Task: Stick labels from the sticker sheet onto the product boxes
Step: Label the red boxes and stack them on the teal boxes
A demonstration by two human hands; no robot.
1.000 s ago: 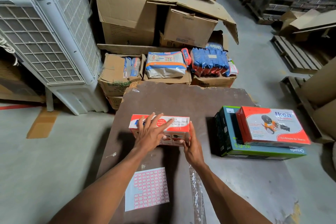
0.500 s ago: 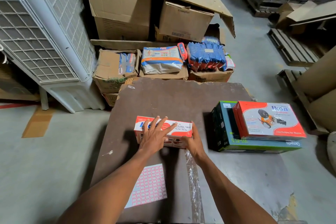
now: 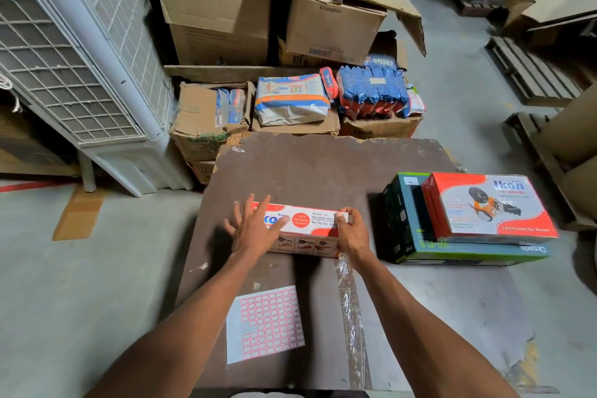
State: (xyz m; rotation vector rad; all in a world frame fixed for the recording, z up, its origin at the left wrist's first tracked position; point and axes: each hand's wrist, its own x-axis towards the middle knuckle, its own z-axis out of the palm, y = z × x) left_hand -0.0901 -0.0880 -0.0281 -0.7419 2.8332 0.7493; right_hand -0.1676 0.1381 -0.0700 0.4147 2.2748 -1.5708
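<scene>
A long white and red product box [image 3: 310,225] lies in the middle of the brown board table [image 3: 323,168]. My left hand [image 3: 253,229] presses flat on its left end with fingers spread. My right hand [image 3: 350,234] grips its right end, fingers curled over the top edge. The sticker sheet [image 3: 265,323], white with a grid of pink-framed labels, lies flat on the table near me, between my forearms. To the right, a red and white Ikon box [image 3: 487,207] is stacked on a dark green box [image 3: 410,236].
A strip of clear plastic film [image 3: 350,317] runs along the table toward me. Behind the table stand cartons with blue and white packets [image 3: 371,90]. A large white air cooler [image 3: 74,61] is on the left; wooden pallets [image 3: 533,71] on the right.
The box now lies lower and flatter on the table. My right hand has moved from its near edge up onto its right end; my left hand stays on top.
</scene>
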